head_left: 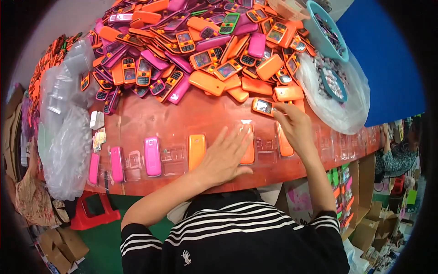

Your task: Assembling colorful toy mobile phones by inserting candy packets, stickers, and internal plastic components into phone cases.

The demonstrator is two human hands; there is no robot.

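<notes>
My left hand [226, 155] lies flat with its fingers spread, partly over an orange toy phone [247, 153] that rests back side up in a clear plastic tray. With bent fingers, my right hand [295, 125] grips the right end of another orange toy phone [262, 107], whose screen faces up. Below that hand an orange phone [285, 141] sits in its tray. Left of my left hand, the row holds an orange phone [196, 148] and several pink ones, such as this pink phone [152, 156]. Between them lie clear trays [173, 155] without phones.
A large heap of orange and purple toy phones [182, 50] covers the table's far side. Clear plastic trays [68, 100] are stacked at left, beside small white boxes [96, 119]. A blue basin [345, 55] and a plastic bag [356, 107] of small parts stand at right. A person [397, 160] sits far right.
</notes>
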